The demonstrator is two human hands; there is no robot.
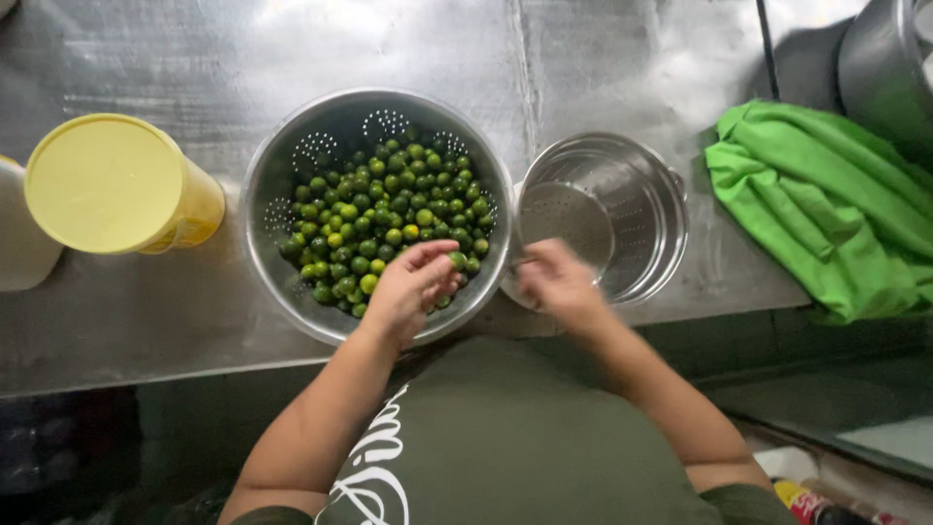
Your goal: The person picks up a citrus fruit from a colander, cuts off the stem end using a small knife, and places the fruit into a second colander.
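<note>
Small round green citrus fruits [384, 219] are piled in the big perforated steel colander [282, 165] on the metal counter [126, 321], and one of them [457, 260] sits right at the person's left hand [413, 287] fingertips, at the pile's near-right edge. Fingers look curled narrow around that one fruit, pinching it. It's round, so no real long axis to speak of. The left hand is the closer one, wrist coming up over the colander's near rim. The right hand [556, 282] hovers just right of it, over the near edge of the smaller empty steel strainer [641, 209]; it's blurred, fingers bunched, can't tell if it's holding anything.
</note>
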